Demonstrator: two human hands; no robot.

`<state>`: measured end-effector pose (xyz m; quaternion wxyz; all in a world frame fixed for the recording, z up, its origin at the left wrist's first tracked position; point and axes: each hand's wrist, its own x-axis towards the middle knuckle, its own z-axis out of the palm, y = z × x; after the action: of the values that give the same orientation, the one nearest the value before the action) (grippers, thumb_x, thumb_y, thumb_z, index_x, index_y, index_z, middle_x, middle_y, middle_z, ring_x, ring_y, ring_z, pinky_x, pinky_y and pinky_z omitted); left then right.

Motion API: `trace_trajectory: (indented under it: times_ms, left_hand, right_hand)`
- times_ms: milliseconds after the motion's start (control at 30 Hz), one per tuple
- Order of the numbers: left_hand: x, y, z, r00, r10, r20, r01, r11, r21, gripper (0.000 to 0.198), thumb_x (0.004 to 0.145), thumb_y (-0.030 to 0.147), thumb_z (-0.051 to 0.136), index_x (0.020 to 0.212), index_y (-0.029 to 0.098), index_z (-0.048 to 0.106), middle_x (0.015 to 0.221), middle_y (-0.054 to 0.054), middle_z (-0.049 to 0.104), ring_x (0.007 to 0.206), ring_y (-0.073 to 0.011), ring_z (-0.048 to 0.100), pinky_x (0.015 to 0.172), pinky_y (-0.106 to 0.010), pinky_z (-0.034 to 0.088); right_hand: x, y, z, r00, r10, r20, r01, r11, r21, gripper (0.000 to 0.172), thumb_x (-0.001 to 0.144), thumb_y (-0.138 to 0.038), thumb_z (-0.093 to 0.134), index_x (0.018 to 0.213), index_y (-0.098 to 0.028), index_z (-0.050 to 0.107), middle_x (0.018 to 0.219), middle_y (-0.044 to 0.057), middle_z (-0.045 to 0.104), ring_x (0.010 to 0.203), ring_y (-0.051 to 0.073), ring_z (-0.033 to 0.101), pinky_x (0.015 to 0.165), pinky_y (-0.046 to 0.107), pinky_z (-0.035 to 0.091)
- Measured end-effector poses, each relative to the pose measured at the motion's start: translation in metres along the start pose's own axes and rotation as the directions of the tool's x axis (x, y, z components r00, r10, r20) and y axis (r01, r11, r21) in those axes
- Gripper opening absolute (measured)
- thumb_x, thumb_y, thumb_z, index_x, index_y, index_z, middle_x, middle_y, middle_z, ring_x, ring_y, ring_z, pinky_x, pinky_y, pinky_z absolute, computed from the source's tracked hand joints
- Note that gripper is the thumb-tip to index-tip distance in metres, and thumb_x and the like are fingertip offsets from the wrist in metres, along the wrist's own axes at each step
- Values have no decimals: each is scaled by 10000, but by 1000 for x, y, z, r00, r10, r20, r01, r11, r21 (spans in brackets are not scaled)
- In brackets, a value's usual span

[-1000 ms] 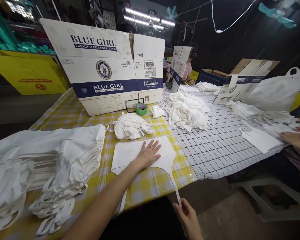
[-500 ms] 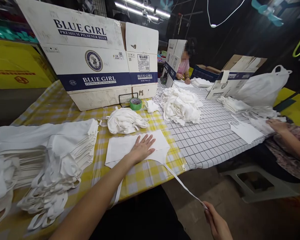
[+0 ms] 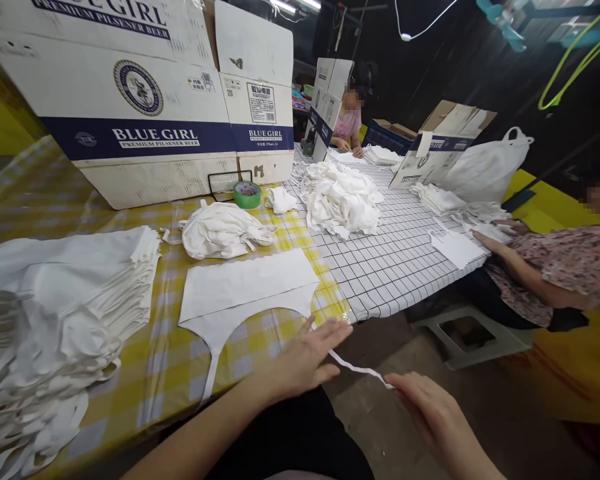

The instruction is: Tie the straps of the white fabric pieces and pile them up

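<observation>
A white strapped garment [image 3: 250, 283], probably a camisole, lies flat on the yellow checked cloth near the table's front edge. One strap hangs toward me at its left. Its other strap [image 3: 363, 369] runs off the edge to my right hand [image 3: 425, 407], which pinches it between thumb and fingers. My left hand [image 3: 313, 353] hovers at the table edge by that strap, fingers stretched out and holding nothing. At the left is a thick stack of similar white garments [image 3: 105, 280], their straps looped at the front. A bunched white garment [image 3: 225, 230] sits just behind the flat one.
A large beer carton [image 3: 180, 87] stands at the back left, with green tape [image 3: 247, 194] before it. White garments [image 3: 343, 200] are heaped on the grid-patterned cloth [image 3: 395, 267]. Co-workers sit at the right and far side. A plastic stool [image 3: 473, 337] stands at the right.
My left hand has lifted off the garment and moved right and toward me, to the strap. My right hand still pinches the strap, which is slacker. The view has shifted right.
</observation>
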<state>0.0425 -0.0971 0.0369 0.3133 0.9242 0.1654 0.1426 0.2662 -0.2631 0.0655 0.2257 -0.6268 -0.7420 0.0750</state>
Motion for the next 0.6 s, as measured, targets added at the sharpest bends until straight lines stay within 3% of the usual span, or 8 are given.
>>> trace_trajectory:
  times_ms: [100, 167, 233, 333, 467, 533, 600]
  left_hand:
    - [3, 18, 19, 999, 27, 24, -23, 987, -160, 655, 820, 308, 547, 1390, 300, 223, 1395, -29, 395, 1311, -196, 302, 1111, -455, 127]
    - [6, 18, 32, 1000, 1, 8, 1, 980, -199, 511, 849, 280, 506, 1334, 296, 346, 1307, -23, 503, 1273, -193, 369, 1108, -456, 137]
    - [8, 13, 42, 999, -30, -19, 25, 978, -207, 350, 893, 237, 418, 1234, 288, 475, 1192, -4, 594, 1231, -178, 427, 1106, -443, 149]
    - [8, 8, 49, 997, -58, -47, 47, 975, -215, 316, 918, 208, 339, 1139, 272, 555, 1097, 8, 643, 1195, -164, 464, 1101, -418, 176]
    - [4, 16, 40, 992, -83, -90, 58, 966, -254, 329, 887, 274, 428, 1205, 271, 513, 1213, -24, 572, 1223, -194, 422, 1096, -428, 174]
    - [3, 26, 29, 986, -111, -127, 68, 949, -308, 367, 862, 321, 477, 1225, 268, 494, 1243, -39, 544, 1217, -209, 415, 1090, -428, 175]
    - [4, 37, 18, 976, -145, -164, 74, 925, -373, 314, 856, 355, 481, 1142, 250, 552, 1147, -44, 595, 1130, -208, 477, 1056, -407, 232]
  right_hand:
    - [6, -4, -16, 997, -62, -44, 56, 991, -125, 219, 835, -174, 518, 1027, -229, 609, 757, 38, 648, 616, 149, 573, 596, 269, 452]
    - [8, -6, -25, 997, -41, -63, 32, 991, -130, 183, 824, -177, 542, 988, -229, 606, 747, 34, 639, 608, 148, 560, 581, 267, 437]
    - [11, -8, -30, 996, 22, -84, -28, 997, -68, 135, 824, -202, 549, 945, -232, 601, 750, 33, 631, 623, 148, 560, 574, 256, 434]
    - [20, -14, -28, 977, 194, -94, -182, 976, 115, 97, 840, -270, 527, 887, -230, 602, 748, 30, 620, 635, 148, 563, 560, 233, 435]
    - [40, -22, -17, 927, 375, 3, -352, 867, 352, 191, 861, -359, 477, 847, -214, 600, 676, 10, 571, 598, 139, 523, 530, 220, 406]
    - [51, -24, -11, 926, 372, 69, -366, 831, 419, 234, 878, -375, 433, 835, -205, 588, 633, -3, 522, 572, 128, 483, 521, 218, 386]
    - [60, -27, -6, 935, 334, 121, -352, 821, 450, 250, 886, -376, 414, 807, -196, 569, 635, -8, 498, 571, 120, 455, 527, 216, 375]
